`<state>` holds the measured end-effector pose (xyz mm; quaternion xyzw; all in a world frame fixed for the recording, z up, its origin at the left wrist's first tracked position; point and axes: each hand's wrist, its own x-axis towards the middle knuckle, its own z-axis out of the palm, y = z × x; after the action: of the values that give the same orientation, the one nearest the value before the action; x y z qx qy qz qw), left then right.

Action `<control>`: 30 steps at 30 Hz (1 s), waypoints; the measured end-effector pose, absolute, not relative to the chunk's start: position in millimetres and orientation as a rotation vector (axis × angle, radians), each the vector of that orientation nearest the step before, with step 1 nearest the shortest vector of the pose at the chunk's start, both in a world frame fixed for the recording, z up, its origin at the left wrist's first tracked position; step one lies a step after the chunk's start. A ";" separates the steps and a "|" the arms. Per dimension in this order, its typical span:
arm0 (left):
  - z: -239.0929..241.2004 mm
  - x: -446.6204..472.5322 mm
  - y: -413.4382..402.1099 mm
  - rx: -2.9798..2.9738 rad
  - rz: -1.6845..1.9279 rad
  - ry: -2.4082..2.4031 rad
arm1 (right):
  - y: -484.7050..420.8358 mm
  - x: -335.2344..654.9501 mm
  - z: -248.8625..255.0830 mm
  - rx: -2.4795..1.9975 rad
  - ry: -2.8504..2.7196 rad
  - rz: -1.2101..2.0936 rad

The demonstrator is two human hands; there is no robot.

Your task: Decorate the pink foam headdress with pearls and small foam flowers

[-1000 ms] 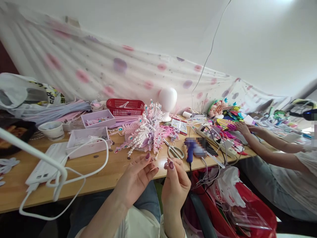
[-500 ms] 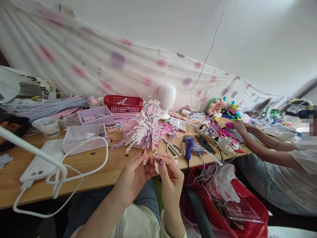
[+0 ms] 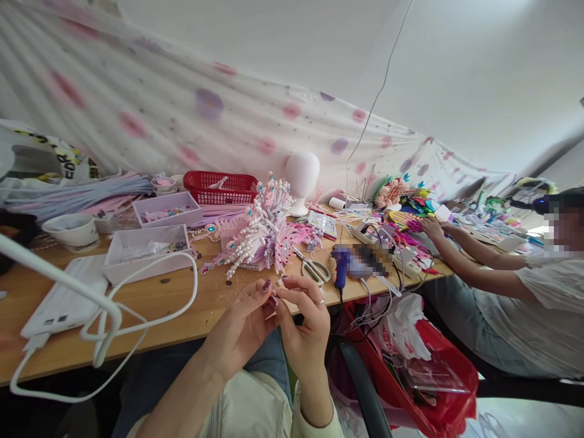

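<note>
L + R hands (image 3: 239, 331) (image 3: 305, 328) are together at lower ctr, fingertips meeting just off the table's near edge; both seem to pinch a tiny pale bit (image 3: 274, 292), too small to say what. Just beyond, mid-frame, the pink pearl-and-gem piece (image 3: 261, 236) lies on the table (image 3: 182, 310), untouched. Progress, as I judge: that piece looks well along, w/ pearl strands, pink fronds + blue gems already on; the pinched bit is apart from it, so not attached. Can't tell how much is left; loose trimmings remain in lilac boxes (image 3: 117, 272), ctr-left. Scissors (image 3: 316, 272) + blue glue gun (image 3: 340, 267) lie R of the piece, unused; foam head (image 3: 302, 175), upper ctr, is bare.
</note>
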<state>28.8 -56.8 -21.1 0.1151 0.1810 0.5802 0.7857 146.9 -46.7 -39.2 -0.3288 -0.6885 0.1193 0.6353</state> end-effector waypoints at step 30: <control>-31.8 54.9 -55.5 0.616 1.357 0.689 | -58.7 122.9 -66.8 -0.656 -0.825 1.230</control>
<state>54.9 -55.5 -31.8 0.2748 0.3071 0.6047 0.6816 122.9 -58.7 -66.8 -0.2933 -0.3689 0.5499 0.6896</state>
